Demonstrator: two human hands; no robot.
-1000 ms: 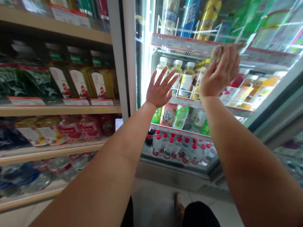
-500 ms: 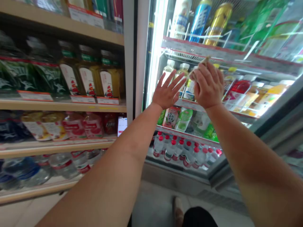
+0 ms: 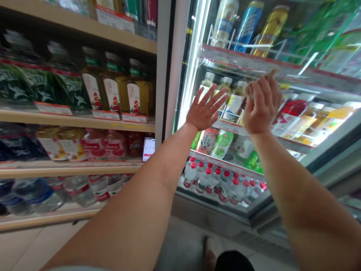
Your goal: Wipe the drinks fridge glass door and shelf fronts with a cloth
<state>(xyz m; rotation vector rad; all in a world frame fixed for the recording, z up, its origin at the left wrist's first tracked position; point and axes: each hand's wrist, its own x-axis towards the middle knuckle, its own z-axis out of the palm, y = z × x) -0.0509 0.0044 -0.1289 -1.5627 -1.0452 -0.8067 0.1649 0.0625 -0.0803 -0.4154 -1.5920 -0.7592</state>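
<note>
My left hand (image 3: 203, 113) is open, its fingers spread, in front of the middle shelf of a lit drinks cooler. Behind its fingers stand white-capped bottles (image 3: 232, 101) with pale labels. To the right, my right hand (image 3: 261, 105) is closed round a crumpled brownish cloth (image 3: 273, 72). Only small ends of the cloth stick out above the fist and at its left side; the rest is hidden in the fingers. Just right of this hand is a bottle of red drink (image 3: 293, 109). Whether either hand touches the cooler cannot be made out.
The cooler's shelf edge (image 3: 290, 67) runs above my hands, with cans (image 3: 248, 26) on it. Red-capped water bottles (image 3: 208, 178) fill the bottom. At left, wooden shelves (image 3: 70, 116) hold drinks, and a lit phone (image 3: 149, 148) stands there. The cooler's frame (image 3: 284, 188) lies at right.
The view has shifted, so shelves and cooler appear further right. My right hand, still closed on the cloth, has moved right and slightly away from my left hand, which stays spread.
</note>
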